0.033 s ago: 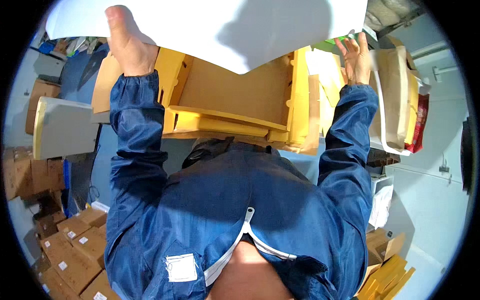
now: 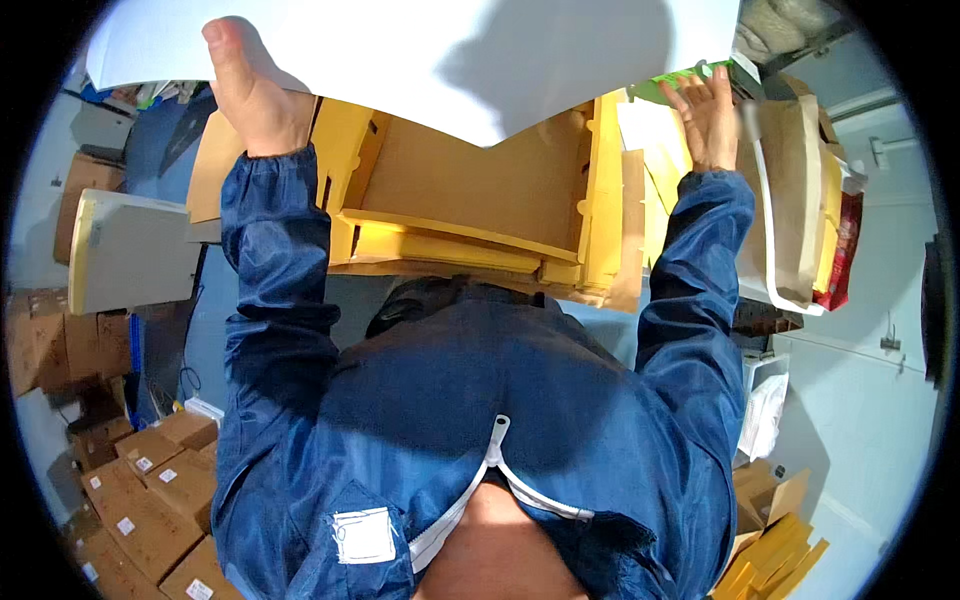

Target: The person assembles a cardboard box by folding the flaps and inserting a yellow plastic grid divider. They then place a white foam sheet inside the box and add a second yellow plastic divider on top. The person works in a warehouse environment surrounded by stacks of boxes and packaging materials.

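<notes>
A large white sheet [image 2: 370,60] spans the top of the view, its lower edge coming down to a blunt point in the middle. My left hand [image 2: 258,108] grips its left part, thumb on the near face and the other fingers hidden behind. Near the sheet's lower right corner, my right hand [image 2: 708,125] is raised with its fingers stretched apart; whether the fingertips touch the sheet I cannot tell. Below the sheet lies a yellow tray-like frame [image 2: 603,190] with a brown cardboard panel [image 2: 470,190] inside it.
Yellow and white papers [image 2: 655,150] lie right of the frame, beside a large brown paper bag [image 2: 785,190]. A pale panel [image 2: 135,250] stands at left. Stacked cardboard boxes [image 2: 150,510] fill the lower left; yellow folded pieces [image 2: 770,560] lie at lower right.
The sheet and my left hand have shifted very slightly, the hand a little lower. My right hand is almost in the same place. A bit more green shows behind its fingers.
</notes>
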`<state>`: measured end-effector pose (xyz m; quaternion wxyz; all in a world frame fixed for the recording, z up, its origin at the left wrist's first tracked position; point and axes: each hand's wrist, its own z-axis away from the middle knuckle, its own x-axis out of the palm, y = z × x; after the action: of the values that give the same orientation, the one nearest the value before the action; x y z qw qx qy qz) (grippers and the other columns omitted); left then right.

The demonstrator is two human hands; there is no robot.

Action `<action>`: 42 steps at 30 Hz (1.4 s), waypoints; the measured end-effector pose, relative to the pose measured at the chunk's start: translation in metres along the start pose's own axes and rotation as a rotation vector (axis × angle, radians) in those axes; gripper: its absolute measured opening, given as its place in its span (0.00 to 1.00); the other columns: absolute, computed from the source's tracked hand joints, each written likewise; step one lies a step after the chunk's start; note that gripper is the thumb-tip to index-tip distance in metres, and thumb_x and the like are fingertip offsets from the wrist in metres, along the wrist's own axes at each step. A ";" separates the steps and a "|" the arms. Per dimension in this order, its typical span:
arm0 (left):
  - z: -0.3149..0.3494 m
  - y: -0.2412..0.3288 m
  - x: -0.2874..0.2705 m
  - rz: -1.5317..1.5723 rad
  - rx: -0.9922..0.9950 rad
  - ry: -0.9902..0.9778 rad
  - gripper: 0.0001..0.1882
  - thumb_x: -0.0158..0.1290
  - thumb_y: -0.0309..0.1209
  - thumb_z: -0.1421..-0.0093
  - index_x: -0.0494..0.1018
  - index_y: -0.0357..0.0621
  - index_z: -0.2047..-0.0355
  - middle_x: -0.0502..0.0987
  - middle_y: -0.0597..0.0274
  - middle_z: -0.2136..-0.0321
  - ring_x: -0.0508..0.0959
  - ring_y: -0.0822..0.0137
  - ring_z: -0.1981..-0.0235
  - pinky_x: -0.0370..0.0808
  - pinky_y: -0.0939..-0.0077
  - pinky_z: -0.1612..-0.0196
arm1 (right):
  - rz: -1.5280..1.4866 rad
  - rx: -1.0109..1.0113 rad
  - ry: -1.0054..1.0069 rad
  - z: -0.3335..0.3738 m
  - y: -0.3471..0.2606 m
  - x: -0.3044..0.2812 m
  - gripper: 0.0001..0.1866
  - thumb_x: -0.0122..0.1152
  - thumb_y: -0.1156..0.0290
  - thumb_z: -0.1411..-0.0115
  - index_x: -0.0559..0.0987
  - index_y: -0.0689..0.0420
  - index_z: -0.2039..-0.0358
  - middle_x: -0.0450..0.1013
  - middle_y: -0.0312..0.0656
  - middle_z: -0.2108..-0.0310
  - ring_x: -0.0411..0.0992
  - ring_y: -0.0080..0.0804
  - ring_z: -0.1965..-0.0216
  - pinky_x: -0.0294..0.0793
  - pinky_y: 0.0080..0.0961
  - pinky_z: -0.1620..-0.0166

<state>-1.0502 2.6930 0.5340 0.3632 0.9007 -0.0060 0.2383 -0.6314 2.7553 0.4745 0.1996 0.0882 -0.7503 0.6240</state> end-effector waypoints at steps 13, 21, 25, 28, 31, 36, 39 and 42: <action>-0.070 -0.040 -0.089 -0.890 0.208 -0.134 0.38 0.55 0.45 0.44 0.52 0.40 0.40 0.60 0.50 0.46 0.57 0.57 0.41 0.55 0.63 0.40 | 0.073 -0.170 -0.066 -0.008 -0.004 0.037 0.25 0.61 0.72 0.45 0.67 0.63 0.48 0.67 0.42 0.51 0.65 0.31 0.50 0.64 0.30 0.47; -0.044 -0.139 -0.115 -0.812 -0.412 -0.437 0.44 0.44 0.60 0.44 0.49 0.42 0.37 0.52 0.45 0.39 0.50 0.49 0.37 0.48 0.62 0.37 | 0.558 -0.157 -0.051 0.015 0.002 0.022 0.17 0.65 0.69 0.47 0.77 0.61 0.58 0.74 0.38 0.61 0.69 0.26 0.58 0.66 0.25 0.53; -0.014 -0.176 -0.134 -0.935 -0.544 -0.534 0.43 0.42 0.59 0.43 0.51 0.39 0.39 0.51 0.41 0.40 0.46 0.48 0.36 0.44 0.56 0.36 | 0.608 -0.065 -0.056 0.019 0.018 0.010 0.15 0.66 0.67 0.47 0.78 0.60 0.61 0.75 0.35 0.66 0.69 0.23 0.63 0.67 0.23 0.56; 0.011 -0.190 -0.149 -0.804 -0.636 -0.596 0.39 0.43 0.56 0.42 0.56 0.35 0.42 0.57 0.42 0.43 0.56 0.49 0.41 0.53 0.60 0.40 | 0.623 -0.018 -0.082 0.022 0.028 0.001 0.14 0.64 0.70 0.46 0.77 0.60 0.59 0.75 0.35 0.65 0.69 0.22 0.62 0.67 0.22 0.55; 0.032 -0.194 -0.160 -0.740 -0.725 -0.598 0.35 0.46 0.51 0.40 0.59 0.33 0.45 0.62 0.44 0.47 0.60 0.51 0.44 0.56 0.65 0.42 | 0.624 -0.035 -0.187 0.022 0.038 -0.008 0.14 0.63 0.71 0.45 0.77 0.61 0.59 0.75 0.35 0.64 0.69 0.22 0.62 0.67 0.22 0.55; 0.060 -0.172 -0.165 -1.014 -0.836 -0.824 0.31 0.46 0.50 0.40 0.66 0.29 0.53 0.70 0.39 0.59 0.71 0.50 0.56 0.65 0.63 0.52 | 0.832 0.184 -0.249 0.005 0.067 -0.025 0.18 0.62 0.73 0.45 0.73 0.63 0.55 0.72 0.36 0.59 0.69 0.23 0.58 0.66 0.22 0.51; 0.055 -0.162 -0.155 -1.280 -0.877 -1.040 0.30 0.46 0.51 0.41 0.70 0.28 0.60 0.74 0.37 0.66 0.74 0.45 0.61 0.69 0.61 0.56 | 0.659 0.328 -0.209 -0.009 0.097 -0.032 0.20 0.63 0.70 0.46 0.72 0.63 0.54 0.71 0.38 0.57 0.67 0.26 0.55 0.66 0.23 0.51; 0.015 -0.177 -0.138 -1.548 -1.032 -1.149 0.28 0.44 0.51 0.41 0.71 0.34 0.57 0.74 0.40 0.61 0.73 0.44 0.58 0.69 0.59 0.54 | 0.637 0.470 -0.224 -0.025 0.119 -0.040 0.23 0.64 0.67 0.47 0.72 0.63 0.53 0.71 0.39 0.59 0.67 0.28 0.56 0.66 0.22 0.52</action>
<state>-1.1333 2.7911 0.3492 0.6915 0.3765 0.2943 -0.5417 -0.6365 2.7990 0.3541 -0.1122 -0.0381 -0.5941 0.7956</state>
